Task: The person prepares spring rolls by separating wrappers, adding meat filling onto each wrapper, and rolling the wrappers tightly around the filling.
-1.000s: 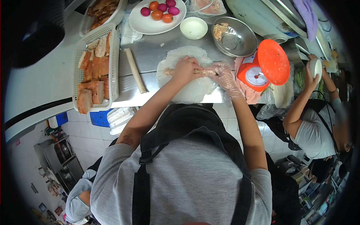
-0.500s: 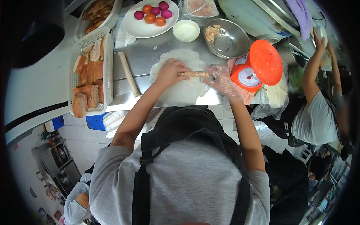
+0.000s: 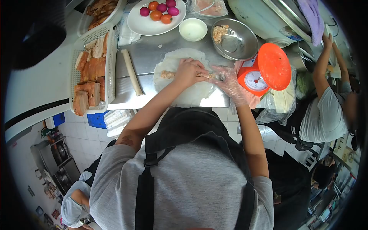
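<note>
A thin, pale round dough sheet (image 3: 168, 63) lies on the steel counter. Across it runs a strip of chunky minced filling (image 3: 167, 74), its middle covered by my left hand (image 3: 188, 72). The bare fingers of that hand are together and press on the strip toward its right end. In a clear plastic glove, my right hand (image 3: 230, 85) has its fingers closed around the right end of the strip, at the sheet's right edge. The glove blurs its fingertips. More filling (image 3: 219, 33) sits in a steel bowl (image 3: 245, 42) behind the sheet.
Left of the sheet are a rolling pin (image 3: 132, 73) and a basket (image 3: 111, 76) of browned meat slabs. A plate (image 3: 134, 27) of red and purple egg-like balls and a white bowl (image 3: 193, 30) stand behind. An orange scale (image 3: 255, 79) is close on the right; another person (image 3: 322, 115) works beyond.
My left hand has slid right along the filling, toward my right hand. The strip's left part now shows on the sheet left of it. My right hand stays at the right end.
</note>
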Motion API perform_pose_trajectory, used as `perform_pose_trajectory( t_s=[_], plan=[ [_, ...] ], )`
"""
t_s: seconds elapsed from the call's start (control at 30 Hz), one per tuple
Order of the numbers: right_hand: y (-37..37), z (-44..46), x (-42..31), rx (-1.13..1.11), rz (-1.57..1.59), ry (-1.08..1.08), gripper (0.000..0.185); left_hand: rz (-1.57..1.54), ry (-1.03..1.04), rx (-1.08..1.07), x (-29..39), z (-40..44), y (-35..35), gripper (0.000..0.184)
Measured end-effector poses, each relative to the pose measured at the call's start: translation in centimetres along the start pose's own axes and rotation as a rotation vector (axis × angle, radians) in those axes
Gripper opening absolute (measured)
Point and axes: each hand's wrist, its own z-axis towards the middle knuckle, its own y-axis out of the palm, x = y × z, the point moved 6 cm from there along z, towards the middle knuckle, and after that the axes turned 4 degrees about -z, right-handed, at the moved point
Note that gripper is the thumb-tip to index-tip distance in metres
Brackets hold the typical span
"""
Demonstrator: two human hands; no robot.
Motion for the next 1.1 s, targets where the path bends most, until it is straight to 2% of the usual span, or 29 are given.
perform_pose_trajectory(
  t_s=[0.07,0.17,0.27,0.37,0.47,0.57,0.67,0.77,0.87,1.1],
  plan=[
    [0.5,0.4,-0.4,-0.128,-0.114,-0.062,0.043,0.024,0.025,-0.007,0.0,0.2,-0.2,0.031],
    [1.8,0.6,1.3,-0.107,-0.216,-0.149,0.047,0.042,0.074,0.022,-0.2,0.2,-0.2,0.031],
    [2.2,0.4,1.0,-0.052,-0.301,-0.184,0.035,0.026,0.037,-0.088,-0.2,0.0,-1.2,0.032],
    [1.7,0.3,-0.2,-0.078,-0.249,-0.157,0.033,0.065,0.091,-0.096,0.1,-0.4,-1.7,0.034],
    [2.5,1.0,1.6,-0.192,-0.198,-0.075,0.038,0.046,0.059,-0.154,-0.5,-0.4,-1.7,0.037],
    [2.6,1.4,1.0,-0.193,-0.217,-0.085,0.040,0.042,0.062,-0.168,-0.7,-0.7,-2.4,0.038],
    [2.0,2.3,-2.4,-0.210,-0.305,-0.159,0.036,0.118,0.058,-0.118,-1.2,-1.8,-2.8,0.037],
    [4.3,2.8,-0.6,-0.190,-0.284,-0.272,0.037,0.093,0.034,-0.108,-2.2,-2.1,-2.8,0.038],
    [4.2,3.1,-2.4,-0.172,-0.316,-0.348,0.036,0.079,0.007,-0.106,-1.8,-2.7,-4.0,0.039],
    [5.3,3.8,-3.6,-0.192,-0.359,-0.361,0.036,0.145,-0.025,-0.072,-2.2,-3.1,-4.7,0.034]
  ],
)
